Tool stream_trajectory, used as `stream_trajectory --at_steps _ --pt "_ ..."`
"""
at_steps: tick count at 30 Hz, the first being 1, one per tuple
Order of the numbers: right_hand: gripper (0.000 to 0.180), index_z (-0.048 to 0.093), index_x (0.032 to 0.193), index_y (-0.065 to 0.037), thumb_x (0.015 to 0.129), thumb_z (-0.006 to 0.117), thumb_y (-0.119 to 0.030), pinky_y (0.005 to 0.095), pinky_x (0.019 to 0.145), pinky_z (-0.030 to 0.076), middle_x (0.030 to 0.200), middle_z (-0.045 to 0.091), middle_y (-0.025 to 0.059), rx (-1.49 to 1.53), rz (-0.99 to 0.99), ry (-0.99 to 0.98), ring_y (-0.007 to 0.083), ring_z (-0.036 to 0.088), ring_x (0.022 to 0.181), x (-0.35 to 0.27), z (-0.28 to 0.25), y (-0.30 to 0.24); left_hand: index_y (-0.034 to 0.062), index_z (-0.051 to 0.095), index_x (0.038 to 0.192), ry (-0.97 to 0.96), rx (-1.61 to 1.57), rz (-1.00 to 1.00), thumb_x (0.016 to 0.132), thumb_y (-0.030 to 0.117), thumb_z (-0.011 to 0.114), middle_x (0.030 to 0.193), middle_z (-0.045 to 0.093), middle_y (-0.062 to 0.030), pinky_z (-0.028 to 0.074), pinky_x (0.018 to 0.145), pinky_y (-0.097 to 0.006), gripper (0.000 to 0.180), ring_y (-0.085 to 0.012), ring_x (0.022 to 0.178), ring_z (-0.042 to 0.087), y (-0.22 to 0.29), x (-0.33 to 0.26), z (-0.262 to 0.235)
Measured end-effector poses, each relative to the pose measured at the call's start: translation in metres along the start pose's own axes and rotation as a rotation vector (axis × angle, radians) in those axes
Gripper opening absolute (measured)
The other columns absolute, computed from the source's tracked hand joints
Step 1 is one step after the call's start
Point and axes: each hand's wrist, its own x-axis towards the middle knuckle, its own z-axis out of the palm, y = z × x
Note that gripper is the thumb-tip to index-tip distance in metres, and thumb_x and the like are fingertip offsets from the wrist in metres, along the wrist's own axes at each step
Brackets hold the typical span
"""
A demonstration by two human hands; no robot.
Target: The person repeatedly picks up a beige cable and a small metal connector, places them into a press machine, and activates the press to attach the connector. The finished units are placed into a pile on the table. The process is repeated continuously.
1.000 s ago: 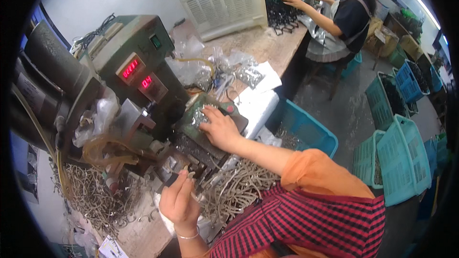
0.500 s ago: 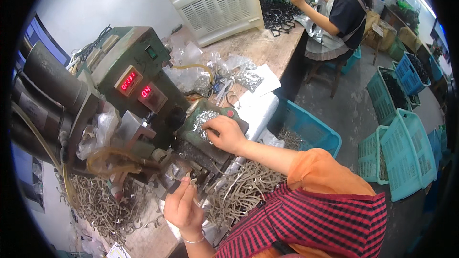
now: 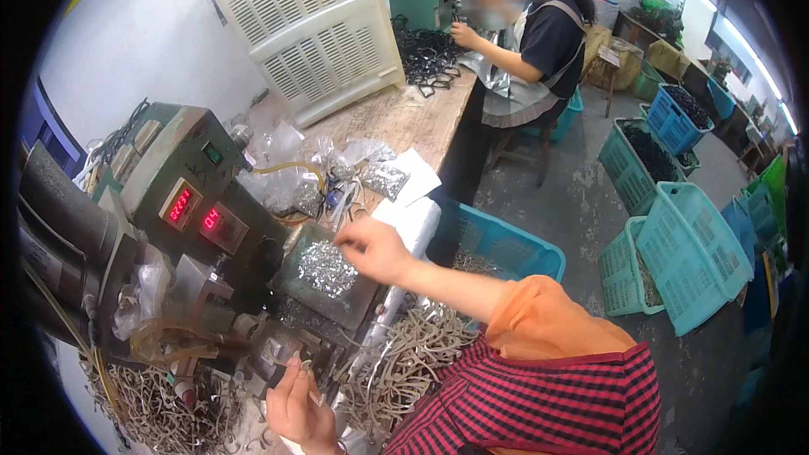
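Note:
At the bottom, my left hand [image 3: 299,411] pinches the end of a small pale curved piece [image 3: 305,365] between thumb and fingers, just in front of the press's metal work block [image 3: 274,349]. My right hand [image 3: 375,251] hovers at the far right edge of a dark metal tray [image 3: 358,310], fingers curled together; whatever they may hold is hidden. A heap of tiny shiny metal bits [image 3: 327,270] lies on that tray. The green press [image 3: 173,164] with red lit digits stands to the left. Beside my left hand lies a pile of grey-brown curved strips [image 3: 404,362].
More curved strips [image 3: 160,400] lie beneath the press. Clear plastic bags [image 3: 291,190] sit behind the tray. A blue basket [image 3: 506,240] stands beyond my right arm. A co-worker [image 3: 539,59] sits at the far bench, near black parts [image 3: 430,59] and a white crate [image 3: 312,34].
My right hand has lifted from the heap of metal bits to the tray's far right edge. My left hand stays by the work block, still pinching. The whole view has shifted.

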Motion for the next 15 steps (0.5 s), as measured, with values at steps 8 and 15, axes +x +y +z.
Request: stream_trajectory --at_steps 8,15 --pt "0.01 0.074 0.097 -0.007 0.088 0.069 -0.005 0.0414 0.084 0.052 0.092 0.07 0.0083 0.717 -0.505 -0.29 0.0309 0.066 0.094 0.01 -0.001 -0.176 0.002 0.067 0.105 0.053 -0.287 -0.193 0.095 0.007 0.065 0.097 0.069 -0.0097 0.054 0.08 -0.035 0.011 -0.0243 0.088 0.065 0.004 0.002 0.005" --pt "0.009 0.073 0.092 -0.006 0.084 0.073 -0.008 0.0407 0.081 0.051 0.091 0.07 0.0084 0.46 -0.255 -0.06 0.0308 0.065 0.09 0.006 0.029 -0.121 -0.0015 0.074 0.107 0.011 -0.05 0.046 0.09 0.0 0.069 0.103 0.076 -0.0202 0.059 0.082 -0.041 0.017 -0.0347 0.09 0.073 0.013 0.013 0.001"
